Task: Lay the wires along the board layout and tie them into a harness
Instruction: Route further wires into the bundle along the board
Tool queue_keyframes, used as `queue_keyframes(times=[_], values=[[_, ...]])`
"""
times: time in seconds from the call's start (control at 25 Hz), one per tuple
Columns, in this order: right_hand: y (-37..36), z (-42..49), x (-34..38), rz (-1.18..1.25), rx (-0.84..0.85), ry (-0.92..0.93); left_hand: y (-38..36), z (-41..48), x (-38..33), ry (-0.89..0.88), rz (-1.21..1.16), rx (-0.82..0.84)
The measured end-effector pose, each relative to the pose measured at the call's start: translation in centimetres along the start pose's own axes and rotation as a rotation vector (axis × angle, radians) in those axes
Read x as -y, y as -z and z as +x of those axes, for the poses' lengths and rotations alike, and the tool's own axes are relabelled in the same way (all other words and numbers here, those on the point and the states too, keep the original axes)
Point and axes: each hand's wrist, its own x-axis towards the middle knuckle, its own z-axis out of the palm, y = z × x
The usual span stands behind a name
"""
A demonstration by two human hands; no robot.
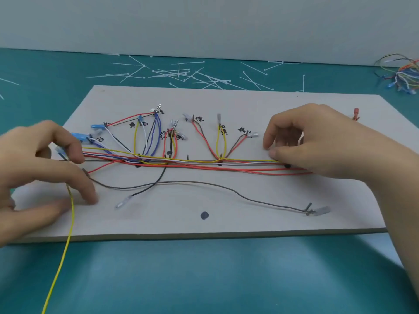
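**Around the board**

The board lies flat on the bench. The wire trunk runs left to right along the board's middle, with branches fanning toward its back edge. One long wire lies on the board's front half. A loose wire trails off its front-left edge onto the bench. Behind the board lie scattered cable ties, and behind its right corner a spare wire bundle. The left hand is over the board's left end and the right hand over its right end.

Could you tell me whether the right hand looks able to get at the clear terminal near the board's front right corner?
Probably yes: the terminal lies uncovered on bare board, just nearer than the right hand, though that hand must first release the yellow wire it pinches.
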Motion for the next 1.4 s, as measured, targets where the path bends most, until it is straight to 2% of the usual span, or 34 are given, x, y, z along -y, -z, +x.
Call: queue_keyframes(times=[0.04, 0.08, 0.24, 0.52, 0.76, 1.0, 1.24, 1.4], values=[[0.0, -0.1, 0.0, 0.002, 0.002, 0.0, -0.3, 0.1, 0.1, -0.069, 0.082, -0.064], [0.0, -0.1, 0.0, 0.006, 0.004, -0.001, -0.6, -0.4, 0.1, -0.198, 0.155, -0.038], [-0.1, -0.1, 0.0, 0.017, 0.007, 0.002, -1.4, -1.5, -0.8, -0.561, 0.182, -0.042], [-0.3, 0.0, -0.1, 0.058, 0.001, 0.007, -3.5, -0.3, -11.9, -0.835, 0.161, 0.098], [0.0, 0.0, 0.0, 0.15, -0.058, 0.025, -6.3, 2.1, -17.2, -0.839, 0.096, 0.18], [-0.3, 0.2, -0.1, 0.139, -0.049, 0.033, -7.7, 1.4, -16.5, -0.758, 0.026, 0.37], [-0.6, 0.0, 0.1, 0.129, -0.029, 0.044, -9.0, 1.2, -16.6, -0.767, 0.115, 0.358], [-0.3, -0.2, 0.6, 0.234, -0.091, 0.103, -8.7, 0.8, -16.8, -0.748, -0.001, 0.231]])
